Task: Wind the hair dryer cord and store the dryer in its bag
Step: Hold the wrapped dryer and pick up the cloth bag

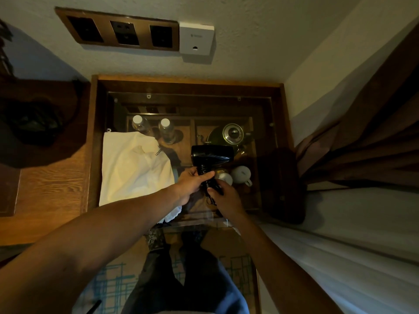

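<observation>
A black hair dryer (212, 155) is held above a glass-topped wooden table (95, 141), barrel pointing right. My left hand (192, 183) grips its handle, around which the black cord (209, 196) is coiled. My right hand (223, 196) holds the lower end of the handle and the cord, a short loop of which hangs below. A white cloth bag (133, 168) with dark lettering lies flat on the glass just left of the dryer.
Under the glass sit two capped water bottles (166, 130), a kettle (229, 134) and two white cups (241, 174). Wall sockets (123, 32) are above. A brown curtain (362, 141) hangs at right, a wooden desk (45, 177) at left.
</observation>
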